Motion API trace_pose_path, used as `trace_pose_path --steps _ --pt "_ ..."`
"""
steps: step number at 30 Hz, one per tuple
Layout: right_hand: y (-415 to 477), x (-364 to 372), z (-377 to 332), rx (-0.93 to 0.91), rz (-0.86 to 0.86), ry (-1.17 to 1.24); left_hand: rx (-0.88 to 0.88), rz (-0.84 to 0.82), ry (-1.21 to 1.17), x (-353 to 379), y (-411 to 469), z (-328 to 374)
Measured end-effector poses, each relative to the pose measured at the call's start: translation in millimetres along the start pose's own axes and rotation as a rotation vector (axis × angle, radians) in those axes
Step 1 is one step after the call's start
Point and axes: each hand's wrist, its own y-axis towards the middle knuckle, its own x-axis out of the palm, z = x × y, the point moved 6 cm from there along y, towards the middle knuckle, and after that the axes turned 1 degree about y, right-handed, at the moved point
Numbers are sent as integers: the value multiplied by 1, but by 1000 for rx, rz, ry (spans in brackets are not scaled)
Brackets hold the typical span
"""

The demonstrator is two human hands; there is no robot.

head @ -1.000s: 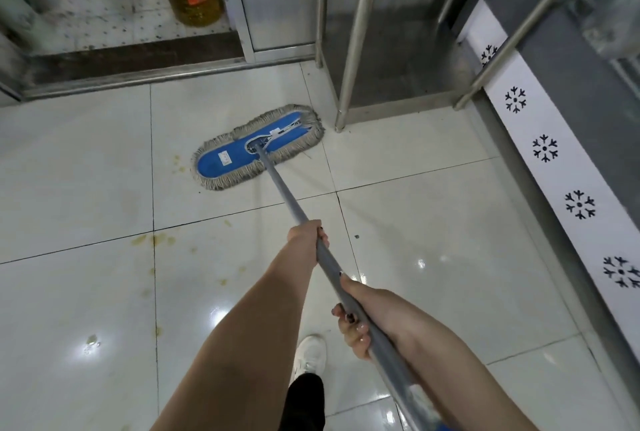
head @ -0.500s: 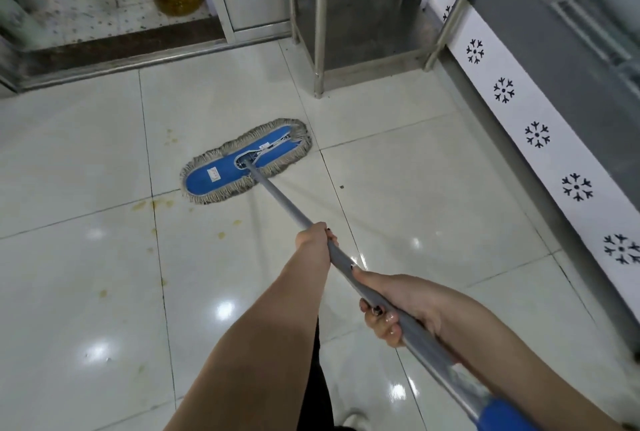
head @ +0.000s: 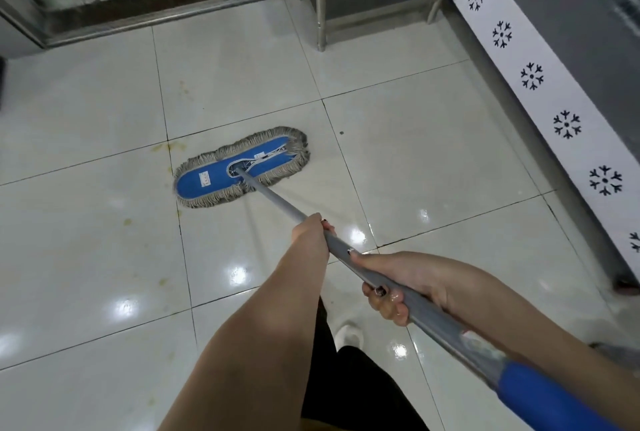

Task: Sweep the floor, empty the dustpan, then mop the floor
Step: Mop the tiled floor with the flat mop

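Head view: mop head (head: 242, 167) flat on tiled floor (head: 86, 257), ahead-left of hands.
Left hand (head: 310, 231): curled round grey handle (head: 277, 204), forward.
Right hand (head: 398, 285): curled round handle, behind.
Change: mop head drawn back from steel leg (head: 320, 8).

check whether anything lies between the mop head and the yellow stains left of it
Nothing visible does. The mop head lies flat on the floor, and the yellow stains sit just off its left end, with nothing between them.
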Motion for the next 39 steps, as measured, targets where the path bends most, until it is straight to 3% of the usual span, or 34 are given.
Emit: trace_pose_path --steps 6,14,28,34,39 --pt "19 20 -16 19 -2 44 -8 28 -19 -16 14 20" --pt "56 35 -72 48 24 35 -74 -76 113 -15 47 80" --pt "154 155 -354 20 73 35 11 -138 18 -45 180 378" --pt "207 213 -476 -25 27 56 82 -90 -58 -62 241 512" --pt "238 236 -542 -66 -50 127 136 -65 -7 -65 277 583"
